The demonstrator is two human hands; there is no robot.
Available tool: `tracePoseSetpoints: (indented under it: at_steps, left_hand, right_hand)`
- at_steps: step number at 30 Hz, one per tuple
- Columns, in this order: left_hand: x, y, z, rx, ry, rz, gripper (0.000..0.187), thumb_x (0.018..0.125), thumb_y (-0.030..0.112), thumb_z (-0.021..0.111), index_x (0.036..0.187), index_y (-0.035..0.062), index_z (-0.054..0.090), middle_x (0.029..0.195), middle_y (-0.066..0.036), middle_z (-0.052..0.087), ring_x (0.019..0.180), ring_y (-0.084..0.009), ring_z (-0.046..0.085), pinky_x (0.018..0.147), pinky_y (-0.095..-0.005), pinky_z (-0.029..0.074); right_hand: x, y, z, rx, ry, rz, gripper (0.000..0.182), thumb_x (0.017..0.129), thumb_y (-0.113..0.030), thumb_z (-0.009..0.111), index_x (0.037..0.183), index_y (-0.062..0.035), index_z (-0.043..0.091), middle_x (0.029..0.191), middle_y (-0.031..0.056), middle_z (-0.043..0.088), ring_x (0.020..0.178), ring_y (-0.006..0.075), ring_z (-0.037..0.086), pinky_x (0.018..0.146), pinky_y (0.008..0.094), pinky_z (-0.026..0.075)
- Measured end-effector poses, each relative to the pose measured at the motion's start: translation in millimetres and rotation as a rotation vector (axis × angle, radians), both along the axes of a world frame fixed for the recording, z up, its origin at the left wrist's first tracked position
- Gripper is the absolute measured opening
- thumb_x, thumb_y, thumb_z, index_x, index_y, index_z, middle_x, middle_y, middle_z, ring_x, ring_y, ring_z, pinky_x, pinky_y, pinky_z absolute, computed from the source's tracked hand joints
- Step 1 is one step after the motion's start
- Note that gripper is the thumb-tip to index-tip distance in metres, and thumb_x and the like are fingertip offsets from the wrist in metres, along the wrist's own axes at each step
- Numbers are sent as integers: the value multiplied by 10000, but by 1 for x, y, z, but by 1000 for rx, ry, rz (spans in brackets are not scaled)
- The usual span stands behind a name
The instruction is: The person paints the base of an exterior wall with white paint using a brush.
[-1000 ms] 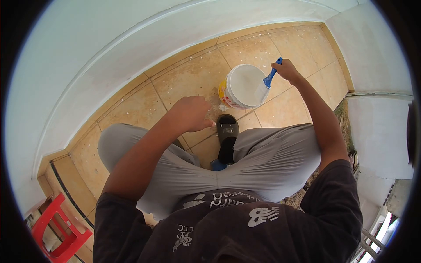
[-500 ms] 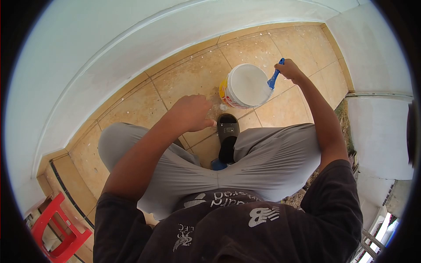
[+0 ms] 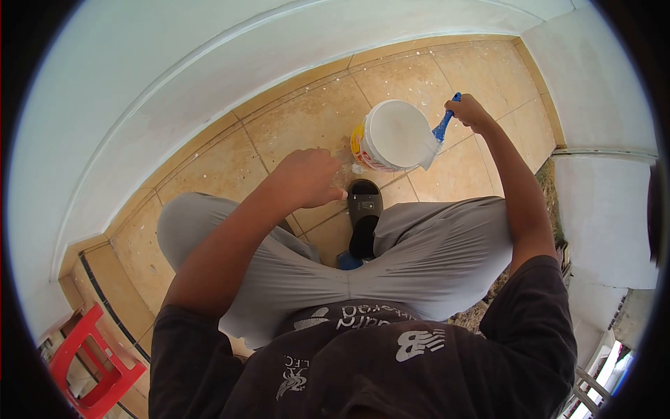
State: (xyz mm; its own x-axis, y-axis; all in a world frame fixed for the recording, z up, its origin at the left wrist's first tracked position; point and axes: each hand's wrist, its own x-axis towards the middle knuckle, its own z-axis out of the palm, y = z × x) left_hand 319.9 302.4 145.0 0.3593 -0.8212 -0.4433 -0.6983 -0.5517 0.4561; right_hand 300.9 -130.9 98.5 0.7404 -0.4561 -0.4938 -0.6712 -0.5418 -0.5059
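My right hand (image 3: 469, 113) is closed around the blue handle of a paintbrush (image 3: 442, 130). The brush slants down at the right rim of a white paint bucket (image 3: 399, 133), its white-coated bristles against or just beside the rim. Red and yellow printing shows on the bucket's left side, and its inside looks white. My left hand (image 3: 310, 176) hangs in front of my left knee, left of the bucket, with the thumb apart from the fingers. Nothing shows in it, though its fingertips are partly hidden.
White paint spots dot the beige tiled floor (image 3: 293, 133). A white wall (image 3: 209, 91) curves along the far and left sides. My foot in a dark slide sandal (image 3: 364, 202) is close to the bucket. A red plastic stool (image 3: 91, 377) stands at lower left.
My right hand and the brush have shifted slightly right, and more of the white bristles shows outside the bucket's rim. My left hand has hardly moved.
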Motion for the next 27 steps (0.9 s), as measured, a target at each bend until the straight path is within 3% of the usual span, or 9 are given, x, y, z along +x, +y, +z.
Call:
tracePoseSetpoints:
  at_steps: [7, 10, 27]
  left_hand:
    - [0, -2, 2, 37, 6, -4, 474, 844, 443, 682, 1069, 29, 635, 1023, -150, 616, 1016, -321, 603, 858, -422, 492]
    - [0, -2, 2, 38, 12, -6, 475, 845, 444, 680, 1072, 29, 633, 1026, -150, 615, 1020, -322, 601, 864, -424, 491]
    - [-1, -4, 3, 24, 12, -13, 480, 845, 435, 685, 1095, 29, 630, 1041, -154, 616, 1020, -326, 601, 869, -424, 488]
  right_hand:
    - [-7, -15, 2, 233, 11, -38, 271, 858, -218, 666, 659, -62, 569, 559, -11, 438, 428, 84, 317, 400, 272, 221]
    - [-11, -24, 7, 327, 47, -38, 238, 901, -258, 673, 760, -73, 618, 582, -31, 448, 449, 58, 324, 413, 249, 220]
    - [-12, -14, 15, 312, 23, -58, 222, 892, -229, 663, 738, -76, 617, 578, -33, 437, 460, 61, 298, 426, 250, 205]
